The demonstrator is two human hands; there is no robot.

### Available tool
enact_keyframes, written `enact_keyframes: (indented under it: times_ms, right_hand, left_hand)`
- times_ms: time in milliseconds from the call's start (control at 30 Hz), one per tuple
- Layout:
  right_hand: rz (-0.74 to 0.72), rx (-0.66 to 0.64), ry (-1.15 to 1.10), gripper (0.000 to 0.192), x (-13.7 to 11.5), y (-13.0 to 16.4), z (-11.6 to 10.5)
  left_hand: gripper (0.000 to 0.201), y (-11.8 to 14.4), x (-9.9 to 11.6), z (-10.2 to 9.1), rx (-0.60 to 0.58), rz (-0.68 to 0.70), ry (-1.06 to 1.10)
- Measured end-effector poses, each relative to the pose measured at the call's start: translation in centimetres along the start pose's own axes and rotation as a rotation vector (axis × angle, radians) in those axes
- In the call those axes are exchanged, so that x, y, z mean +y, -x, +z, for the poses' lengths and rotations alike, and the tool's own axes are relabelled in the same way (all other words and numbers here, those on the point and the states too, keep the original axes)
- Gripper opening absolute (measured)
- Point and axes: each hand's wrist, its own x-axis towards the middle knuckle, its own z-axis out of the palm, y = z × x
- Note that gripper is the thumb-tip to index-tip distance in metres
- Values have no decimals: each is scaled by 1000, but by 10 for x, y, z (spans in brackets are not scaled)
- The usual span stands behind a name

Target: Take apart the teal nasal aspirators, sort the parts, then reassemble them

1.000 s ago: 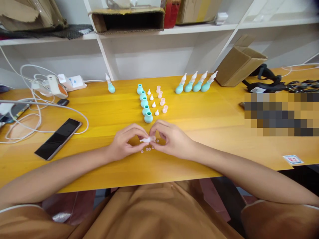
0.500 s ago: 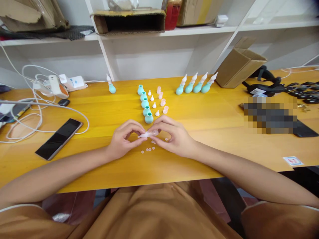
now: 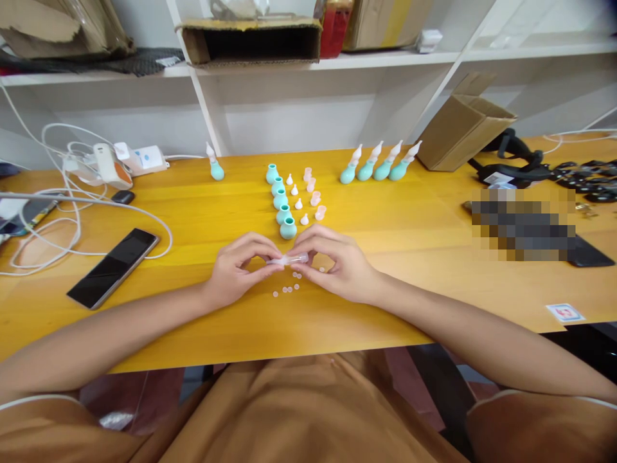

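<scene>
My left hand (image 3: 241,267) pinches the pointed white nozzle (image 3: 276,261) between thumb and fingers. My right hand (image 3: 340,263) is closed on the clear plastic tube (image 3: 297,258) that meets the nozzle end to end; fingertips partly cover the joint. Below them lie several tiny clear discs (image 3: 288,289) on the table. Just beyond my hands stands a column of teal squeeze bulbs (image 3: 288,229), open at the top. Beside it run a column of small white cone tips (image 3: 299,204) and a column of pinkish clear cups (image 3: 315,198).
Several assembled teal-and-white bulb syringes (image 3: 383,168) stand at the back right, and one more syringe (image 3: 216,170) at the back left. A phone (image 3: 113,267) and white cables (image 3: 77,225) lie left. A cardboard box (image 3: 457,132) leans at the right, near black gear (image 3: 515,164).
The clear tube has turned slightly in my right fingers. Both hands stay in almost the same place, and the parts on the table have not moved.
</scene>
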Motion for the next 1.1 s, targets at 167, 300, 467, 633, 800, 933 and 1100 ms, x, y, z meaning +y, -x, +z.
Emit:
enact_keyframes:
  times_ms: [167,300,467,633,800,933,1100]
  right_hand:
    - [-5,2,-9,14,1,1,0]
    - [6,16,-21,14,1,1,1]
    - [42,14,-46,14,1,3,3]
    - [49,28,-57,12,3,4,6]
    - [41,16,-75,12,3,4,5]
    - [32,7,-101,13,3,4,5]
    - [22,33,-79,12,3,5,7]
  left_hand:
    - [14,-1,0,0,-5,30,-12]
    - [15,1,-3,0,-8,34,-4]
    - [15,3,-5,-1,-16,42,5]
    - [14,3,-3,-2,-25,42,6]
    - [14,3,-3,-2,-30,21,41]
    - [16,3,-4,-1,-30,23,76]
    - [13,3,-2,-1,-21,39,25]
